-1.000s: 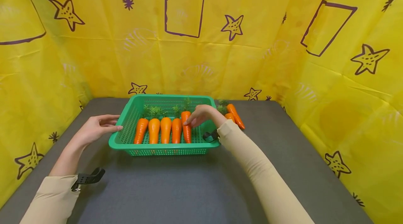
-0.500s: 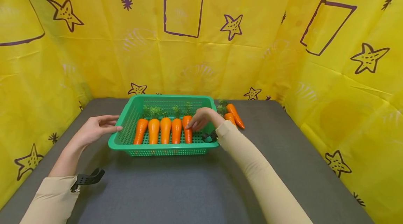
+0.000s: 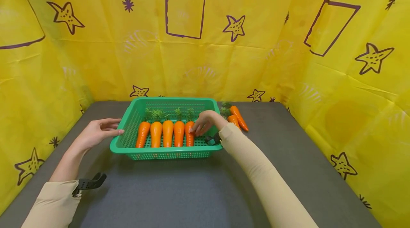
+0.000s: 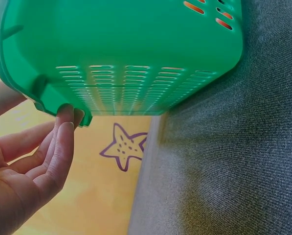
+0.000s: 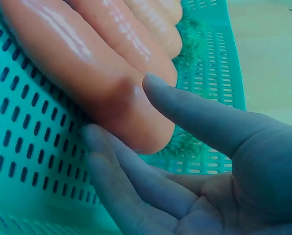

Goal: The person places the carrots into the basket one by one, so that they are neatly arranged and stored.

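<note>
Your left hand (image 3: 96,134) pinches the left rim of the perforated green plastic basket (image 3: 166,149), so with your right hand (image 3: 207,121), thumb and fingers parted about the glossy tapered orange carrot (image 3: 189,139) lying right of four similar carrots (image 3: 168,133) inside, best nudge it parallel without squashing its green leaves (image 3: 190,113).

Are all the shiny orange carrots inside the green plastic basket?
No, two shiny orange carrots lie outside the green plastic basket.

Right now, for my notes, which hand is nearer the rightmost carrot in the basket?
The right hand, beside that carrot; the left hand is at the basket's left rim.
</note>
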Motion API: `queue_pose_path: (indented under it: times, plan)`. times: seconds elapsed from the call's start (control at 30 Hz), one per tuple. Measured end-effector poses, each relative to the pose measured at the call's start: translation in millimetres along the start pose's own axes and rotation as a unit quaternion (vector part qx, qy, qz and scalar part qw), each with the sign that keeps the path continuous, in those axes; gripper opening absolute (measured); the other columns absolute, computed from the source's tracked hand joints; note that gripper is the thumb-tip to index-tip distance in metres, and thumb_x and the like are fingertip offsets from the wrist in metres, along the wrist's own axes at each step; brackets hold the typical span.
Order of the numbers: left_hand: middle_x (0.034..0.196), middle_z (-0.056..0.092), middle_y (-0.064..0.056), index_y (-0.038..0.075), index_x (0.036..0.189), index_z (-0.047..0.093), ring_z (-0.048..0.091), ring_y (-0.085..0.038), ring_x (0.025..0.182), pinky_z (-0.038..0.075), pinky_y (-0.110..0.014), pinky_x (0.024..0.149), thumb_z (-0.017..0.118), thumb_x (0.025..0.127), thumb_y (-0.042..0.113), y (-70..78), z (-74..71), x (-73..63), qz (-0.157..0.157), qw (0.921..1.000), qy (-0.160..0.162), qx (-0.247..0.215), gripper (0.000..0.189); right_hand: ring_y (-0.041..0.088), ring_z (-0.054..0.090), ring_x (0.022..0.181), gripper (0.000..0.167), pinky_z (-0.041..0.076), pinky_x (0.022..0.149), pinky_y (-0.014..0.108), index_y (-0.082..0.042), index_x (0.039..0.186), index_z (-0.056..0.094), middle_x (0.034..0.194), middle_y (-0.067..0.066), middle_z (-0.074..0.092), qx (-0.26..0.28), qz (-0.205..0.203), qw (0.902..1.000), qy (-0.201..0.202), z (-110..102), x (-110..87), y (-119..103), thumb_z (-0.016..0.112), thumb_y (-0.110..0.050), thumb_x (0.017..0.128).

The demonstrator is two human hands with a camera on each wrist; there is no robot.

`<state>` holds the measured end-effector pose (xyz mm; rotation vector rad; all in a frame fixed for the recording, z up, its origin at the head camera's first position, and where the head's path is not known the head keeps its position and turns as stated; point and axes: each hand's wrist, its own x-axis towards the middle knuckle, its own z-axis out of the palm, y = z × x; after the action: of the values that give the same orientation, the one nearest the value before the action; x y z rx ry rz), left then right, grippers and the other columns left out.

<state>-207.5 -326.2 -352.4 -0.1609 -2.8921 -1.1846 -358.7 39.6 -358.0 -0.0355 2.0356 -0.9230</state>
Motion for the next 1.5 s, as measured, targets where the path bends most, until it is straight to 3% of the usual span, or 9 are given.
queue_pose_path:
  times: [0.17,0.27,0.43,0.5,0.6,0.73,0.97,1.23,1.5]
  plan:
    - [0.119,0.06,-0.025,-0.001,0.136,0.048,0.056,0.006,0.087,0.049,-0.04,0.084,0.067,0.087,0.041,0.0,-0.2,0.8,0.001,1.0,0.001,0.001,0.067,0.027,0.064,0.107,0.06,0.052,0.089,0.033,0.004,0.134,0.047,0.116,0.019,0.065,-0.022,-0.008,0.9996,0.012,-3,-5.9,-1,0.073,-0.016,0.084]
    - [0.119,0.06,-0.025,0.0,0.136,0.049,0.056,0.007,0.086,0.049,-0.038,0.084,0.067,0.087,0.041,-0.5,-0.2,0.9,0.0,1.0,0.001,0.001,0.067,0.026,0.065,0.106,0.057,0.052,0.087,0.032,0.005,0.131,0.051,0.116,0.019,0.066,-0.044,-0.028,0.9985,0.018,-6,-12.9,-1,0.073,-0.018,0.084]
    - [0.119,0.06,-0.025,-0.001,0.136,0.049,0.055,0.009,0.085,0.049,-0.034,0.082,0.067,0.087,0.041,-0.7,0.0,0.4,-0.001,1.0,-0.001,-0.001,0.067,0.014,0.062,0.076,0.035,0.05,0.073,0.024,0.004,0.099,0.065,0.087,0.007,0.068,-0.141,-0.083,0.9859,0.035,-15,-29.7,-1,0.071,-0.028,0.086]
    - [0.119,0.06,-0.025,-0.001,0.136,0.049,0.055,0.01,0.085,0.049,-0.031,0.081,0.067,0.086,0.041,-0.7,-0.1,0.3,-0.002,1.0,0.0,-0.001,0.067,0.013,0.059,0.074,0.03,0.048,0.073,0.024,0.001,0.088,0.063,0.08,0.005,0.064,-0.132,-0.094,0.986,0.038,-19,-36.3,-1,0.07,-0.028,0.086]
    - [0.119,0.06,-0.025,-0.001,0.136,0.049,0.055,0.01,0.085,0.049,-0.033,0.082,0.067,0.087,0.041,-1.0,-0.4,-0.1,-0.003,1.0,0.002,-0.002,0.067,0.021,0.066,0.089,0.029,0.051,0.085,0.03,0.003,0.095,0.062,0.088,0.012,0.066,-0.059,-0.097,0.993,0.031,-25,-44.8,-1,0.07,-0.023,0.086]
    - [0.119,0.06,-0.025,-0.001,0.136,0.049,0.055,0.009,0.085,0.05,-0.035,0.083,0.067,0.086,0.041,-1.4,-0.3,-0.5,-0.004,1.0,0.002,-0.002,0.067,0.03,0.06,0.113,0.041,0.047,0.098,0.039,0.007,0.118,0.061,0.114,0.022,0.065,0.012,-0.107,0.9938,0.029,-31,-55.7,1,0.07,-0.018,0.087]
    - [0.119,0.06,-0.025,-0.001,0.136,0.049,0.055,0.008,0.085,0.047,-0.021,0.076,0.068,0.086,0.041,-1.7,0.3,-0.4,-0.006,1.0,0.002,-0.005,0.067,0.029,0.061,0.112,0.047,0.045,0.099,0.041,0.007,0.128,0.054,0.126,0.025,0.058,0.019,-0.165,0.9851,0.044,-48,-67.9,12,0.065,-0.018,0.09]
    - [0.119,0.06,-0.025,-0.001,0.136,0.048,0.055,0.008,0.086,0.049,-0.04,0.085,0.068,0.086,0.041,-2.6,0.2,-0.5,-0.004,1.0,0.003,-0.005,0.068,0.035,0.054,0.121,0.045,0.044,0.1,0.044,0.004,0.132,0.05,0.133,0.026,0.052,0.062,-0.221,0.971,0.069,-70,-70.5,27,0.06,-0.017,0.094]
    - [0.119,0.06,-0.025,-0.001,0.136,0.049,0.055,0.008,0.086,0.049,-0.03,0.081,0.068,0.086,0.041,-2.4,0.5,-0.2,-0.001,1.0,0.003,-0.007,0.068,0.033,0.055,0.121,0.049,0.042,0.102,0.045,0.005,0.135,0.046,0.133,0.023,0.053,0.089,-0.228,0.9616,0.124,-96,-65.4,61,0.059,-0.018,0.094]
